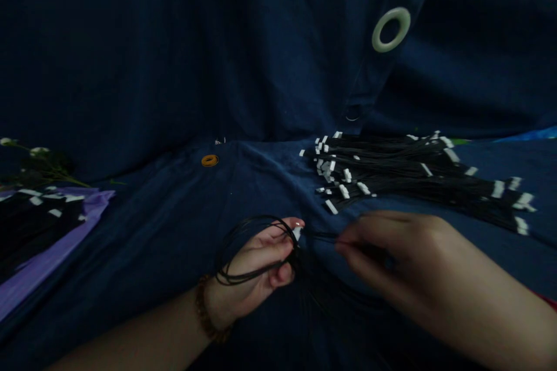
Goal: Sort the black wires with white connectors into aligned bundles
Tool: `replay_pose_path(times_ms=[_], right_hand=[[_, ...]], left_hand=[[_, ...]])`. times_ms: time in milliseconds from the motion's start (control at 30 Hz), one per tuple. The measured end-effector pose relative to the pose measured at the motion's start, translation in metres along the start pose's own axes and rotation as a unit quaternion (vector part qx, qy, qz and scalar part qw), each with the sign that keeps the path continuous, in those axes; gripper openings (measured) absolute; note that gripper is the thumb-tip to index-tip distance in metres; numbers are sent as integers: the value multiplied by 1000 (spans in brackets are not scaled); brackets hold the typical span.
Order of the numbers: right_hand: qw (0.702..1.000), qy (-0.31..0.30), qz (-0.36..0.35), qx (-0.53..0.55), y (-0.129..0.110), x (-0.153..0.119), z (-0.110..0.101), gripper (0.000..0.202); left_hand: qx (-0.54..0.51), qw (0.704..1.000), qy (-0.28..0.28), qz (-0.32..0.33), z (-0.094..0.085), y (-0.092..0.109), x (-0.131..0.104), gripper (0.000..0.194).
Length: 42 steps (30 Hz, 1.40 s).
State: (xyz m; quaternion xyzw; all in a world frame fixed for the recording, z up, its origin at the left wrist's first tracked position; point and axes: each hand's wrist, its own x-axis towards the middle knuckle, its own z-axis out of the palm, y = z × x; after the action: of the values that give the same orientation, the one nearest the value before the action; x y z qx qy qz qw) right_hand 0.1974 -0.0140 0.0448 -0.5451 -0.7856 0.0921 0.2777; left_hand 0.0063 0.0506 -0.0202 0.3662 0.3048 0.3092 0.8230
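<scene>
The looped black cable (pixel 260 272) is at the left hand (pixel 255 261), its loops spreading over the palm toward the wrist. A white connector (pixel 297 232) sits beside those fingertips. The left hand curls its thumb and fingers together, pinching the loops near the connector. Dark strands (pixel 319 236) run from there to the right hand (pixel 400 261), whose thumb and forefinger press together on them; its other fingers are too dark to read. For neat handling, I judge that the left pinch should stay firm while the right draws evenly, keeping the 2 hands level and the loops uncrossed. Beyond, on the blue cloth (pixel 174 232), lie a heap of black cables (pixel 391 168) with white ends, 1 orange ring (pixel 209 160) and, farther left, a purple wrapping (pixel 99 203).
</scene>
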Motion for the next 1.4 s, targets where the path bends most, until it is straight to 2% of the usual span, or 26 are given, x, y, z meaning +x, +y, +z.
replay_pose_path(times_ms=[100,233,767,1000,1400], right_hand=[[996,6,-34,-80,-3,-4,6,12],[992,7,-48,-117,-3,-5,7,13],[991,9,-61,-122,-3,-6,10,15],[989,17,-73,-127,-4,-7,11,14],[992,-74,1,-105,-7,-4,11,20]], left_hand=[[-3,1000,-12,0,-2,-1,-1,29],[0,999,-30,12,-5,-2,-3,29],[23,998,-61,1,-3,0,-3,30],[29,999,-41,4,5,3,-5,32],[79,995,-41,34,-1,-4,4,33]])
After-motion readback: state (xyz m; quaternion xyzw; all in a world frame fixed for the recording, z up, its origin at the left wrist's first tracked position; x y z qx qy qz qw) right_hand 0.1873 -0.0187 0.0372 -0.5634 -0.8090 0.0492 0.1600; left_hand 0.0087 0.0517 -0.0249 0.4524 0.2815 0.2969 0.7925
